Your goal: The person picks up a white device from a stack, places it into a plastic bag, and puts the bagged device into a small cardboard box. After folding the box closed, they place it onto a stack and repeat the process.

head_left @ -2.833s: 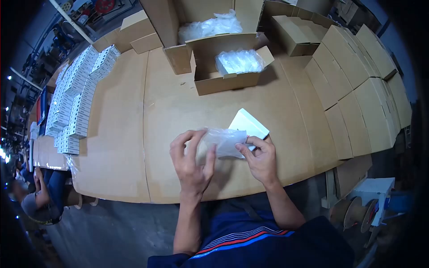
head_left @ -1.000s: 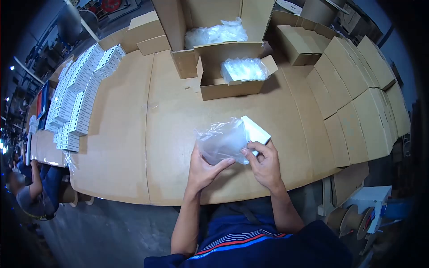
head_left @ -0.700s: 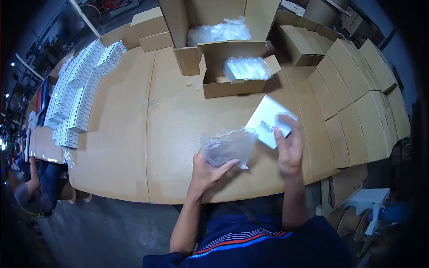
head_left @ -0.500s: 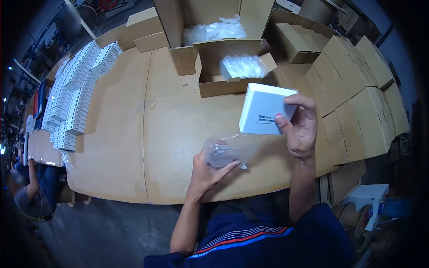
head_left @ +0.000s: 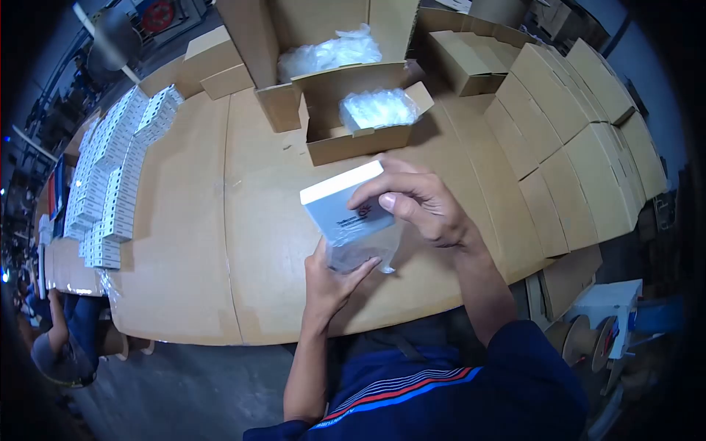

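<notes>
A white box with printed lettering point(head_left: 334, 211) is tilted over the table, its lower end inside the mouth of a clear plastic bag point(head_left: 358, 253). My right hand point(head_left: 423, 202) grips the box by its upper right side, thumb on the printed face. Below, my left hand point(head_left: 331, 283) holds the bag from underneath, its thumb along the bag's lower side. Just beyond my hands stands an open cardboard box point(head_left: 360, 149) with a plastic-wrapped item point(head_left: 379, 109) in it.
Stacks of small white boxes point(head_left: 110, 165) stand at the left of the table point(head_left: 272, 294). A large open carton point(head_left: 316, 22) with plastic bags is at the back. Closed brown boxes point(head_left: 566, 154) line the right. A person point(head_left: 62, 331) sits at the far left.
My right hand has brought the white box left and down, and its lower end has entered the bag. The camera view has shifted slightly.
</notes>
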Motion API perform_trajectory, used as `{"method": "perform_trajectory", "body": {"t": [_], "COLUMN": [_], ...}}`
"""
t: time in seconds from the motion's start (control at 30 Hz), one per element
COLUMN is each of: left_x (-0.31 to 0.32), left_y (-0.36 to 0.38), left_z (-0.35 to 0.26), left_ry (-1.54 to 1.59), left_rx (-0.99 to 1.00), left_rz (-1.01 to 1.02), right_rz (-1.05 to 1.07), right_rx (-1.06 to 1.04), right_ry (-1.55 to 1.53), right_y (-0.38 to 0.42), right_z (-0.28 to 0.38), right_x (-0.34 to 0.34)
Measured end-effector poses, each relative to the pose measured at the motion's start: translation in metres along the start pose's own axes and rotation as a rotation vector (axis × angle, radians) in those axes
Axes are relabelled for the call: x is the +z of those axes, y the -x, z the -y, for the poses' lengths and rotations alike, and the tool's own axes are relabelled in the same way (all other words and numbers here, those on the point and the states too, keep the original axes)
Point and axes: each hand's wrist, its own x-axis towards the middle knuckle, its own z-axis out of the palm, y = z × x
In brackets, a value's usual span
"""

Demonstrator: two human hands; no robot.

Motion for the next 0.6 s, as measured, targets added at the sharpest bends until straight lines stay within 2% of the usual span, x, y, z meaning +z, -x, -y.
{"method": "perform_trajectory", "body": {"t": [0.17,0.27,0.37,0.47,0.5,0.6], "left_x": [-0.002,-0.001,0.004,0.009,0.010,0.014], "left_y": [-0.001,0.000,0.005,0.005,0.004,0.003], "left_z": [0.004,0.002,0.032,0.035,0.038,0.038], "left_ry": [0.127,0.200,0.651,0.647,0.685,0.731], "left_rx": [-0.069,-0.030,-0.111,-0.230,-0.235,-0.218], "left_rz": [0.000,0.026,-0.033,-0.110,-0.123,-0.163], "right_rz": [0.011,-0.057,-0.049,-0.016,-0.027,-0.306], "right_rx": [0.167,0.216,0.378,0.453,0.424,0.421], "right_ry": [-0.134,-0.197,-0.251,-0.283,-0.385,-0.629], "right_y": [0.012,0.019,0.027,0.031,0.037,0.053], "right_z": [-0.011,-0.021,-0.029,-0.025,-0.032,-0.039], "right_x": [-0.001,0.004,0.007,0.006,0.008,0.022]}}
